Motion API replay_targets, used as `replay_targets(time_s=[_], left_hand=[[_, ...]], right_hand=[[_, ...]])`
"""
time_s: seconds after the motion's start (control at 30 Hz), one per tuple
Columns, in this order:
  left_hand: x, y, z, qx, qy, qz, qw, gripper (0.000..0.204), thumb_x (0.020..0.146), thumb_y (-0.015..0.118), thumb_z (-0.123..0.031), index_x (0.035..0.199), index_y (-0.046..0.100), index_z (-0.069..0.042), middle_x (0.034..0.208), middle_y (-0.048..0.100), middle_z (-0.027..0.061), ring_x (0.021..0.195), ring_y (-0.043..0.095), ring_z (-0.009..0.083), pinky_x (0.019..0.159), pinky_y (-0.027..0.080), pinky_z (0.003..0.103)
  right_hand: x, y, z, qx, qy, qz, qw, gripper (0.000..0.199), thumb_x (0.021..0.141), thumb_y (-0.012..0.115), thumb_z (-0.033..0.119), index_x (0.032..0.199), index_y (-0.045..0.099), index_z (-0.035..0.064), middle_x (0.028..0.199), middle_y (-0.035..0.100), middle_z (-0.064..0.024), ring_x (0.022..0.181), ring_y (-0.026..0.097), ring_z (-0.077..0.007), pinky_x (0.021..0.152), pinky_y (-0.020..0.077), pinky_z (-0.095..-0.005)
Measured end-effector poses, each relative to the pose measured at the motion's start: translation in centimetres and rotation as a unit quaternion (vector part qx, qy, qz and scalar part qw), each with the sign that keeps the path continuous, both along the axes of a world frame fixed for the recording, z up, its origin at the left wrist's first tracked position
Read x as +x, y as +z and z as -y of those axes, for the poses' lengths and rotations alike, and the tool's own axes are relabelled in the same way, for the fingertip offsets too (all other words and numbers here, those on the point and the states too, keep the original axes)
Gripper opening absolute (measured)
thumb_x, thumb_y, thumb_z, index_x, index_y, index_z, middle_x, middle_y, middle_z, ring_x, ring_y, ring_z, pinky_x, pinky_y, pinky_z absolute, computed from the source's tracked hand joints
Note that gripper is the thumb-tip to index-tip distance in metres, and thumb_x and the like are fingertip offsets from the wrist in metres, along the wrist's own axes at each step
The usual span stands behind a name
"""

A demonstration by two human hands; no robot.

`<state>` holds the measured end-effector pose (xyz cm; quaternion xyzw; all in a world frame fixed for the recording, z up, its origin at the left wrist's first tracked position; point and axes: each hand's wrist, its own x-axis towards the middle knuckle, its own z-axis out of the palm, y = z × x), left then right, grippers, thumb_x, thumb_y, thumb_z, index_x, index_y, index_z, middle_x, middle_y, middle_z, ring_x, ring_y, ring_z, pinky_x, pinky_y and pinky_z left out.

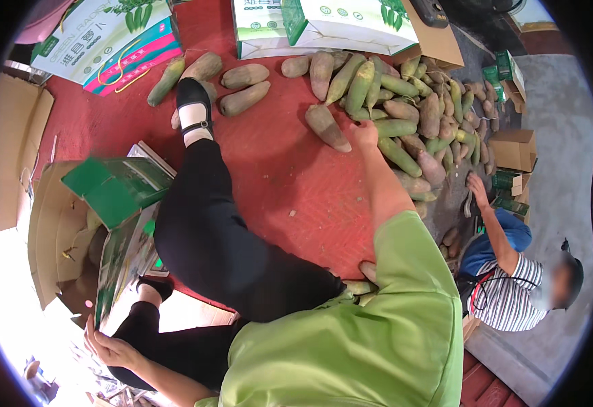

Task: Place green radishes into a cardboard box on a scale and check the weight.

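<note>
My right hand (364,134) reaches to the near left edge of a big pile of radishes. Its fingers are closed at the end of a green radish (397,127); part of the grip is hidden. Just left of it, a brownish, soil-covered radish (326,127) lies apart on the red floor covering. Down at the lower left, my left hand (110,349) grips the edge of a green-and-white carton (117,264). That carton stands tilted beside my leg, with its green flap (100,190) raised. Its inside is mostly hidden.
Printed gift boxes (351,27) stand beyond the pile. More lie flat at the far left (106,44), near several loose radishes (244,76). A large brown carton (55,230) stands left of me. At right, a person in a striped shirt (507,298) reaches toward the pile.
</note>
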<state>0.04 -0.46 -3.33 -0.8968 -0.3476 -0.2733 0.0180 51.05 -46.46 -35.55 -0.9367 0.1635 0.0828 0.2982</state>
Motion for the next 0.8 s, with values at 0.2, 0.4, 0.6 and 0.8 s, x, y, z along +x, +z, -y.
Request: replay_targets(time_s=[0.2, 0.4, 0.6, 0.8], left_hand=[[-0.7, -0.3, -0.7, 0.012, -0.019, -0.001, 1.000, 0.056, 0.102, 0.024, -0.031, 0.098, 0.063, 0.008, 0.095, 0.066, 0.0175, 0.085, 0.059, 0.0337, 0.082, 0.043, 0.043], [-1.1, -0.6, -1.0, 0.010, 0.023, -0.005, 1.000, 0.070, 0.102, 0.014, -0.041, 0.095, 0.063, 0.009, 0.091, 0.065, 0.0176, 0.085, 0.061, 0.0323, 0.081, 0.046, 0.041], [-1.1, -1.0, -1.4, -0.003, 0.016, 0.009, 1.000, 0.071, 0.102, 0.015, -0.043, 0.094, 0.063, 0.009, 0.090, 0.065, 0.0178, 0.085, 0.061, 0.0315, 0.080, 0.047, 0.041], [-0.8, -1.3, -1.3, -0.010, 0.013, 0.020, 1.000, 0.071, 0.102, 0.016, -0.042, 0.091, 0.063, 0.010, 0.088, 0.065, 0.0185, 0.082, 0.061, 0.0326, 0.079, 0.047, 0.042]], right_hand=[[4.3, -1.9, -1.1, 0.026, -0.032, -0.012, 0.999, 0.066, 0.070, 0.078, 0.025, 0.121, 0.051, -0.0053, 0.102, 0.064, -0.0185, 0.088, 0.063, -0.0267, 0.075, 0.0492, -0.0360], [6.7, -0.5, -3.9, 0.042, -0.066, 0.018, 0.997, 0.068, 0.070, 0.080, 0.021, 0.124, 0.048, -0.0058, 0.107, 0.062, -0.0161, 0.090, 0.063, -0.0244, 0.072, 0.0517, -0.0360], [7.8, 0.2, -4.0, 0.068, -0.090, -0.010, 0.994, 0.066, 0.065, 0.082, 0.023, 0.116, 0.052, -0.0085, 0.108, 0.062, -0.0204, 0.098, 0.062, -0.0289, 0.083, 0.0487, -0.0362], [4.6, -2.4, -3.0, 0.046, -0.028, -0.015, 0.998, 0.063, 0.063, 0.082, 0.029, 0.106, 0.059, -0.0108, 0.104, 0.065, -0.0236, 0.099, 0.062, -0.0345, 0.086, 0.0479, -0.0380]])
